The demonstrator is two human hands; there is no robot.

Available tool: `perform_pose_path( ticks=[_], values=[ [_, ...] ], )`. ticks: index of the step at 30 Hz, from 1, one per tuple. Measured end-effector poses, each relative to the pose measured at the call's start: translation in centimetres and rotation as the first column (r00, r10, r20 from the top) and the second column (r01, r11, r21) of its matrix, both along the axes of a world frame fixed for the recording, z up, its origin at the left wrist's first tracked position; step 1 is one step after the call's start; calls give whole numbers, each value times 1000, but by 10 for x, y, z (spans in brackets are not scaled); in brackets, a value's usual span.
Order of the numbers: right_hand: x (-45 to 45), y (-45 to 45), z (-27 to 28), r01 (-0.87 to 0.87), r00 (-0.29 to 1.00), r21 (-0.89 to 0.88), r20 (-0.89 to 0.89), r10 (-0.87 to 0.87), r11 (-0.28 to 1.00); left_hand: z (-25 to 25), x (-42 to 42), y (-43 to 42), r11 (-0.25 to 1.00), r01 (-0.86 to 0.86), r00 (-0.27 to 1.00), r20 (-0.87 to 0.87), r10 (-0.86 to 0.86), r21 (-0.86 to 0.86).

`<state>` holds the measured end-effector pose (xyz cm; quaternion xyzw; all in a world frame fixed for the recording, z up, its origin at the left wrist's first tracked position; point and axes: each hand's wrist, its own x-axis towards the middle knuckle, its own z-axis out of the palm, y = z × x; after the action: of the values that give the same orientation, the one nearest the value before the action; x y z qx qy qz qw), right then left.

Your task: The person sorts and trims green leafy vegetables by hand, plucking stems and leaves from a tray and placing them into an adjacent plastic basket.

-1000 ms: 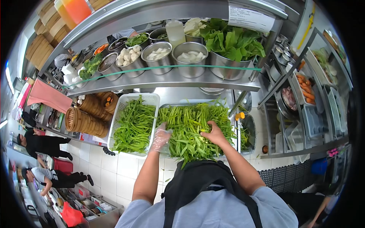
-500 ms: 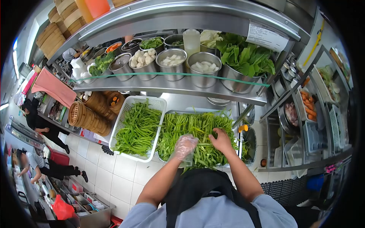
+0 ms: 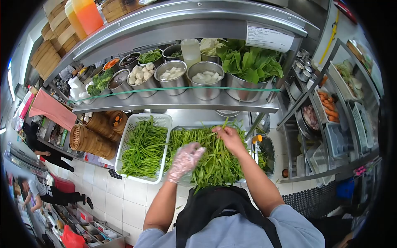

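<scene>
My left hand (image 3: 186, 160), in a clear plastic glove, hovers over the left part of a heap of leafy green stalks (image 3: 215, 163); its fingers are loosely curled and slightly apart, with nothing visible in them. My bare right hand (image 3: 230, 138) is at the heap's far side, thumb and fingers pinched on a green stalk (image 3: 225, 122) that sticks up beyond the fingertips. The heap fills a metal tray (image 3: 188, 124). Left of it, more long green stalks (image 3: 142, 144) lie in a white perforated basket (image 3: 165, 124).
A steel shelf (image 3: 173, 103) with a glass edge spans the far side, holding metal pots of mushrooms (image 3: 142, 74), white pieces (image 3: 206, 77) and leafy greens (image 3: 250, 62). Bamboo steamers (image 3: 93, 140) stand left. A rack (image 3: 314, 124) with carrots is right. Two people are far left.
My right hand has moved away from me and left, now with a stalk in its fingers. My left hand has lifted off the greens and turned. The camera view has shifted slightly.
</scene>
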<state>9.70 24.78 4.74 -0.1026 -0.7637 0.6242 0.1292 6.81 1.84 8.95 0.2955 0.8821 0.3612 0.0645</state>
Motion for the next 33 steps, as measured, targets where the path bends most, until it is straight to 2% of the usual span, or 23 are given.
perform_pose_path(
  ticks=[1, 2, 5, 7, 8, 10, 12, 14, 16, 18, 20, 22, 23, 24, 26, 28, 30, 32, 33],
  values=[
    [4, 5, 5, 10, 999, -194, 51, 0, 981, 1, -4, -11, 997, -40, 999, -2, 40, -71],
    [9, 11, 9, 30, 995, -380, 99, 8, 924, -5, -10, -21, 996, -78, 997, -29, 77, -51],
    [17, 20, 15, 53, 995, -384, 95, -17, 922, 1, -15, -36, 993, -110, 994, -14, 110, -37],
    [22, 19, 19, 76, 995, -396, 92, -43, 915, 18, -7, -32, 952, -201, 968, 198, 156, 233],
    [21, 17, 18, 80, 994, -398, 98, -44, 914, 30, -2, -27, 952, -200, 967, 202, 154, 230],
    [21, 10, 16, 93, 995, -340, 74, -71, 936, 46, 9, -9, 935, -75, 911, 405, -78, 347],
    [22, 1, 22, 103, 992, -330, 101, -73, 938, 38, 14, 4, 935, 53, 858, 464, -222, 350],
    [23, -5, 23, 81, 995, -365, 90, -51, 928, 17, 23, 22, 936, 59, 801, 543, -251, 346],
    [26, -5, 21, 64, 993, -395, 114, -20, 916, 3, 26, 28, 930, 91, 801, 529, -280, 356],
    [29, -5, 19, 66, 994, -462, 112, -15, 885, -5, 26, 30, 914, 117, 606, 701, -376, 389],
    [37, -2, 22, 75, 989, -494, 148, -1, 866, 4, 29, 33, 913, 124, 622, 687, -377, 388],
    [48, -3, 25, -57, 981, -544, 125, 147, 837, 4, 32, 34, 911, 1, 611, 721, -327, 413],
    [54, -1, 19, -138, 955, -459, 172, 240, 878, -2, 28, 34, 923, -31, 597, 748, -290, 383],
    [58, 2, 9, -134, 957, -458, 171, 235, 879, -4, 27, 35, 923, -25, 597, 747, -294, 383],
    [64, 2, 4, -342, 900, -361, 140, 413, 867, 1, 27, 37, 920, -70, 612, 745, -265, 385],
    [68, 5, 1, -335, 907, -325, 142, 396, 884, 7, 27, 38, 931, -9, 652, 708, -271, 365],
    [69, 7, -4, -306, 933, -145, 153, 327, 941, 10, 25, 39, 968, 33, 706, 679, -199, 249],
    [72, 4, 9, -278, 946, -102, 144, 290, 955, 4, 26, 39, 957, -20, 684, 702, -199, 291],
    [76, 3, 16, -242, 930, -120, 253, 265, 963, 3, 23, 38, 972, 31, 714, 675, -183, 231]
  ],
)
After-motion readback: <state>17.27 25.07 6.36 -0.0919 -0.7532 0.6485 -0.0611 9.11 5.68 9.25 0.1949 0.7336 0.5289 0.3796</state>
